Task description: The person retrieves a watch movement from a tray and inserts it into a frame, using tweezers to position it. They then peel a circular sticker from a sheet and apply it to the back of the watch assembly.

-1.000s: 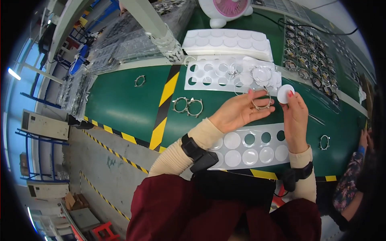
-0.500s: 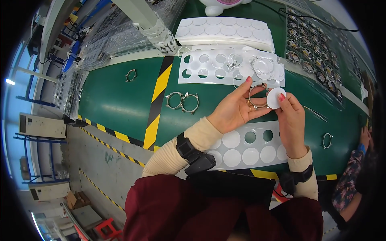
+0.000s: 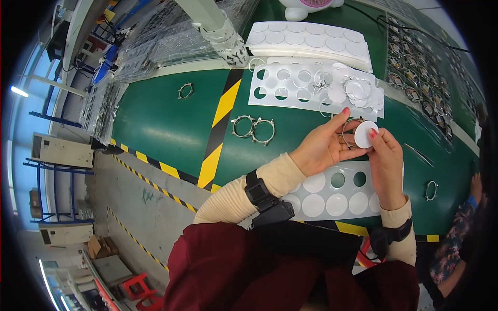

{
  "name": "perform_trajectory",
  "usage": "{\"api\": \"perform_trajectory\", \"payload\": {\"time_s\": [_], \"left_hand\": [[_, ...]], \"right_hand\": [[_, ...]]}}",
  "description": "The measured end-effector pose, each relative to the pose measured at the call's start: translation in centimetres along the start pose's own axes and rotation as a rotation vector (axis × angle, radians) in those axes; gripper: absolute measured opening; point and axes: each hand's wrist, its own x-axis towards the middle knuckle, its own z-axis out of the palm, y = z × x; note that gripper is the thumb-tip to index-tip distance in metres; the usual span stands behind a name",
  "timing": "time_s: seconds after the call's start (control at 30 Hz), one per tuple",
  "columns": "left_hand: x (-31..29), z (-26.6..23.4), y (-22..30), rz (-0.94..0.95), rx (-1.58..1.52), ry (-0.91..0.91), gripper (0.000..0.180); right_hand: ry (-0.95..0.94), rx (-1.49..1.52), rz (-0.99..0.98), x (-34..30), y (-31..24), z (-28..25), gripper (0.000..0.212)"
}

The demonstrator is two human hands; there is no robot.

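Note:
My left hand (image 3: 322, 146) holds a metal watch case (image 3: 346, 136) upright between thumb and fingers. In my right hand (image 3: 387, 160) a round white sticker (image 3: 365, 135) is pinched at its right edge. The disc overlaps the right side of the watch case; whether they touch I cannot tell. Below my hands lies a sheet of round white stickers (image 3: 336, 204), with a couple of discs gone from its upper row. To the left, two watch cases (image 3: 263, 131) rest side by side on the green table (image 3: 166, 124).
Behind my hands are a partly used sticker sheet (image 3: 270, 102) with loose discs (image 3: 358, 89) and a stack of sticker sheets (image 3: 311, 52). Tweezers (image 3: 418, 154) and another watch case (image 3: 431, 190) lie right. Watch parts in trays (image 3: 415, 67) stand far right. Another person's sleeve (image 3: 452, 238) shows.
My right hand has brought the white sticker leftward across the watch case, covering more of it. The whole view has shifted slightly, moving the table rightward in the picture.

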Motion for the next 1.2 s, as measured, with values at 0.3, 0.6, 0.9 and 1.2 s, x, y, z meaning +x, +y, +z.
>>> {"api": "perform_trajectory", "payload": {"time_s": [0.3, 0.6, 0.9, 1.2], "left_hand": [[-0.1, 0.1, -0.2, -0.066, 0.078, 0.066, 0.037], [0.3, 0.5, -0.7, -0.067, 0.123, 0.097, 0.035], [0.2, 0.6, -0.6, -0.066, 0.145, 0.106, 0.036], [0.1, 0.6, -0.5, -0.068, 0.149, 0.112, 0.035]], "right_hand": [[0.07, 0.044, 0.001, 0.3, 0.4, 0.4, 0.011], [0.086, -0.045, -0.034, 0.2, 0.5, 0.3, 0.03], [0.069, -0.14, -0.044, 0.1, 0.4, 0.4, 0.023], [0.07, -0.152, -0.069, 0.2, 0.7, 0.4, 0.019]]}}
